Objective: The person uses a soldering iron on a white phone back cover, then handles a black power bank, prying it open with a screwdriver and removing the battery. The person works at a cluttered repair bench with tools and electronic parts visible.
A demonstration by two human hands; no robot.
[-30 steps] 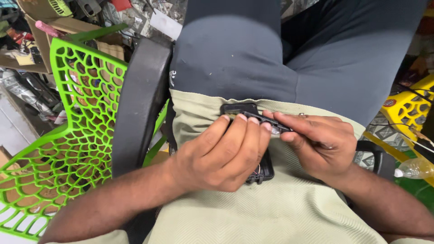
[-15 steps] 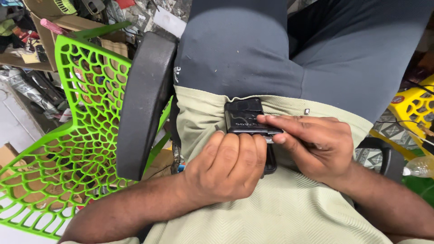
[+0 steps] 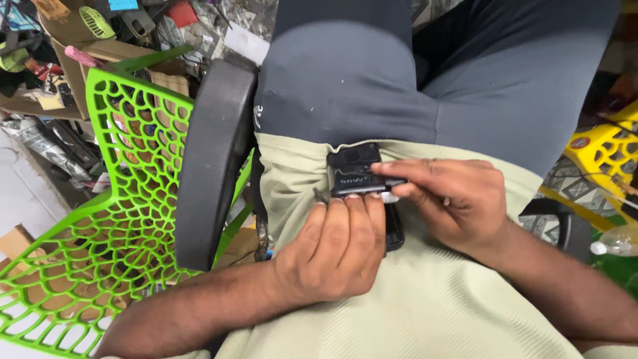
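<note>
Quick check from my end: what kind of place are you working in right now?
Probably a cluttered small repair or workshop space. The left hand and right hand hold a small black device on the lap, beside a green plastic chair and cardboard boxes of odd parts.

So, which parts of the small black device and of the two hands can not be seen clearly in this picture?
Head view only:
- The black device: its lower half is hidden under the left hand; its kind cannot be told.
- The right hand: its fingertips cover the device's right edge; whatever they pinch there is too small to tell.
- The small dark part left of the device: too small to identify.
- Both forearms: cut off by the bottom edge.
</note>
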